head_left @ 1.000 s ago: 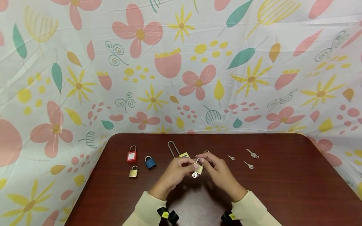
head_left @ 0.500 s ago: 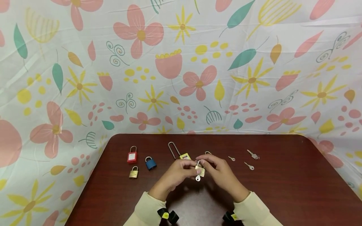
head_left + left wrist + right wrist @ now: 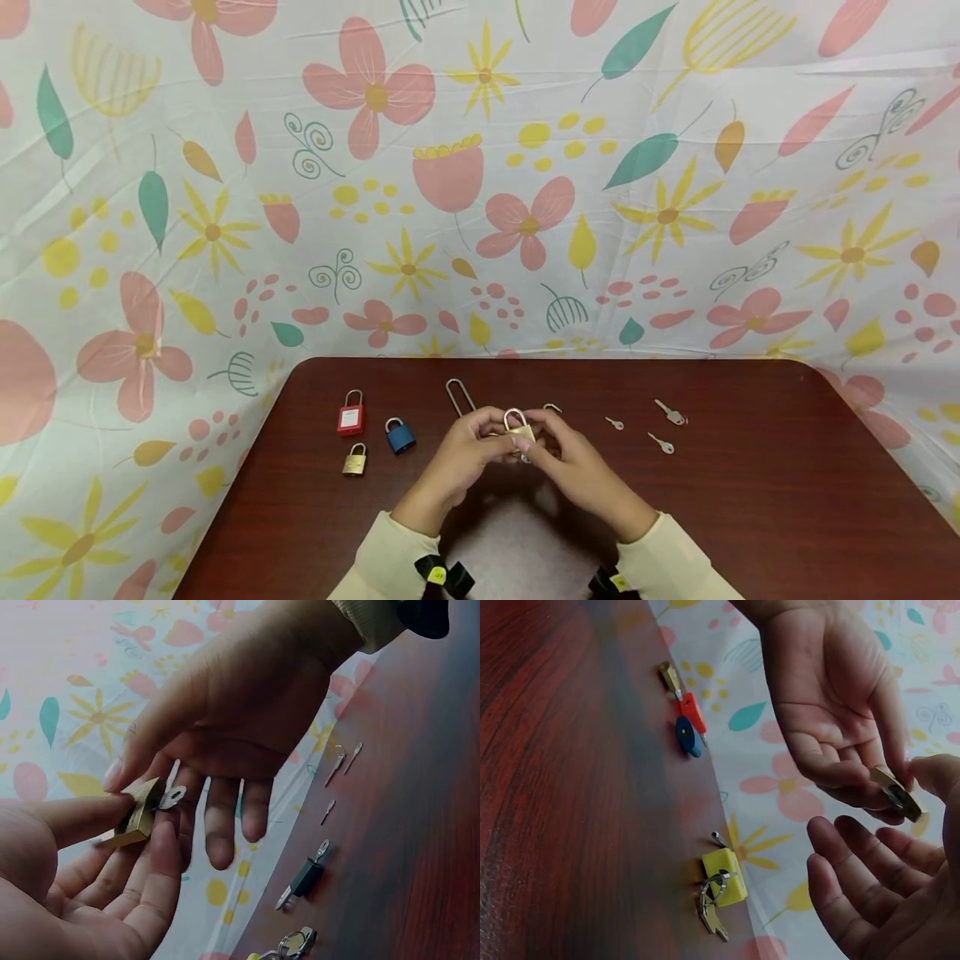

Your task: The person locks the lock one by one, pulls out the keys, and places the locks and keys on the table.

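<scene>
While we look down from head view, left hand [image 3: 467, 446] pinches small brass padlock [image 3: 518, 427] between thumb and fingertips, lifted above dark wooden table [image 3: 750, 500]. Key [image 3: 172, 798] sits in padlock's underside. Right hand [image 3: 570, 454] just beside, thumb on padlock, other fingers loosely spread. We note red padlock [image 3: 350, 414], blue padlock [image 3: 400, 435] lying at left.
</scene>
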Available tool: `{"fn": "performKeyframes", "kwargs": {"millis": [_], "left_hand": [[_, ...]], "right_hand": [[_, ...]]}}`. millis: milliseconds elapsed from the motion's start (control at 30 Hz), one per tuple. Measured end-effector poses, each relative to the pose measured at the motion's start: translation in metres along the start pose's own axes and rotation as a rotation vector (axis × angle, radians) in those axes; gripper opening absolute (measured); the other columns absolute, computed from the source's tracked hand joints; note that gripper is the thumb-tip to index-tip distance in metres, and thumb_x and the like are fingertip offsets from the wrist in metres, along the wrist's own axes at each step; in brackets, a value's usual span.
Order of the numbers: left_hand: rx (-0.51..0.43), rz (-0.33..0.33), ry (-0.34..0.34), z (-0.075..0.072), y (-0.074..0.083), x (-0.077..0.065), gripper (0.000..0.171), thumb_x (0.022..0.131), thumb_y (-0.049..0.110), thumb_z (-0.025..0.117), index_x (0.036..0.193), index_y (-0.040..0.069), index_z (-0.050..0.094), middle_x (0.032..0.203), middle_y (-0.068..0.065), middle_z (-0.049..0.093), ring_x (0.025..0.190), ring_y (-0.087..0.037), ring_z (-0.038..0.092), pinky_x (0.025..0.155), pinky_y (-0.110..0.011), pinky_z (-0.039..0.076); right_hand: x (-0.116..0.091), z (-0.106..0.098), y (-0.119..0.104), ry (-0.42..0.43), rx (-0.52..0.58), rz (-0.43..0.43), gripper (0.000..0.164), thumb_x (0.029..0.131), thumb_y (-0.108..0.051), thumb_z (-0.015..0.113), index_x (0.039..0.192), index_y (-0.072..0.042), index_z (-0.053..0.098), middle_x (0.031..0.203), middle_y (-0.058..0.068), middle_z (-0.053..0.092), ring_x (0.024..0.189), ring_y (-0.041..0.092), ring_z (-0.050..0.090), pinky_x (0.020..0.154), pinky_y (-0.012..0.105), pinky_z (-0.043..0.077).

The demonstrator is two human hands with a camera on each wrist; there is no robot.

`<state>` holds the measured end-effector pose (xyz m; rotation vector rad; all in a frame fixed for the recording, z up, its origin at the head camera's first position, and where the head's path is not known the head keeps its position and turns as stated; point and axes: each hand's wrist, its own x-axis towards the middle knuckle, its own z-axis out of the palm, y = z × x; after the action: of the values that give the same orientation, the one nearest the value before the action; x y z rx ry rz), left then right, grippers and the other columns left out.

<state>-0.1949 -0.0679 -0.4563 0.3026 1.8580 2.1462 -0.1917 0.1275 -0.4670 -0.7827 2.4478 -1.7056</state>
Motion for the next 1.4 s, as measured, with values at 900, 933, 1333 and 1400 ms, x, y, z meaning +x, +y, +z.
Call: {"fn": "performKeyframes", "kwargs": {"millis": [900,933,1333,1400], "left_hand": [[-0.149,0.019,0.091,0.0023,0.0011,0.0008,0.021,0.092,0.004,0.072,0.106,0.000,0.057,0.090,-0.003,0.060,0.072,-0.011,0.071,0.074,-0.027,0.062],[-0.152,0.017,0.090,0.0025,0.0012,0.0009,0.021,0.092,0.004,0.071,0.107,0.000,0.057,0.090,-0.003,0.060,0.072,-0.011,0.071,0.074,-0.028,0.062],[-0.158,0.006,0.109,0.0046,0.0025,0.0008,0.022,0.090,0.003,0.073,0.106,0.000,0.057,0.091,0.000,0.061,0.078,-0.010,0.071,0.075,-0.029,0.062],[-0.159,0.005,0.111,0.0049,0.0024,0.0010,0.022,0.090,0.003,0.072,0.106,0.000,0.057,0.091,0.000,0.061,0.079,-0.010,0.071,0.075,-0.029,0.062]], "right_hand": [[0.0001,-0.0002,0.0018,-0.092,0.250,-0.086,0.025,0.106,-0.008,0.049,0.094,0.005,0.065,0.092,0.027,0.065,0.083,0.013,0.073,0.077,0.037,0.061],[0.0000,-0.0004,0.0019,-0.097,0.260,-0.084,0.025,0.106,-0.008,0.048,0.094,0.006,0.065,0.092,0.027,0.065,0.084,0.013,0.073,0.078,0.038,0.061],[0.0001,-0.0021,0.0044,-0.134,0.317,-0.112,0.025,0.107,-0.005,0.044,0.099,0.013,0.061,0.094,0.035,0.063,0.090,0.017,0.075,0.083,0.037,0.061],[0.0000,-0.0026,0.0051,-0.137,0.320,-0.121,0.025,0.107,-0.004,0.044,0.099,0.013,0.061,0.095,0.035,0.063,0.092,0.020,0.075,0.084,0.039,0.061]]}}
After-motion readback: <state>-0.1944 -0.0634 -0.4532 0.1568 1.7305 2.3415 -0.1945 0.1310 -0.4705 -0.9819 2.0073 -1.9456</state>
